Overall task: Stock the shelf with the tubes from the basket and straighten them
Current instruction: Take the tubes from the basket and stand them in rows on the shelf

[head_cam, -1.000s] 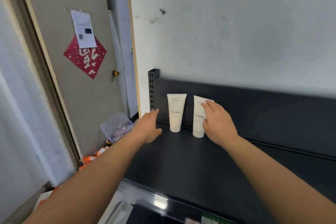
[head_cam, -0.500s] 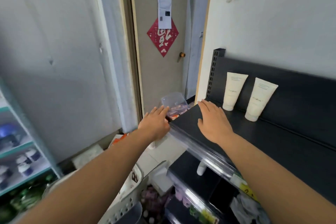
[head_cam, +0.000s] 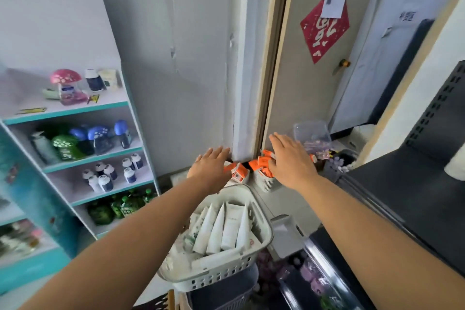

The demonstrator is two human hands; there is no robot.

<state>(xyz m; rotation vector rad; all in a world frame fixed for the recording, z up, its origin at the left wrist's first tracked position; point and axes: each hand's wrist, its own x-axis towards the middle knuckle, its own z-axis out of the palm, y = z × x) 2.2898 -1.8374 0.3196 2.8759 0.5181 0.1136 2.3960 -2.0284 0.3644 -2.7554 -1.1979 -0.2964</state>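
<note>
I see left hand (head_cam: 211, 166) and right hand (head_cam: 289, 161) outstretched, fingers straight (nothing held); white basket (head_cam: 221, 275) of white tubes (head_cam: 221, 229) sits at six o'clock.

We record one view, worn at head height, wide-angle, facing forward and down toward the beige door (head_cam: 297, 83). The white slotted plastic basket (head_cam: 219, 278) sits near, below centre; the black metal shelf (head_cam: 402, 191) fills our right edge, the teal-edged white shelving unit (head_cam: 75, 111) our left.
</note>
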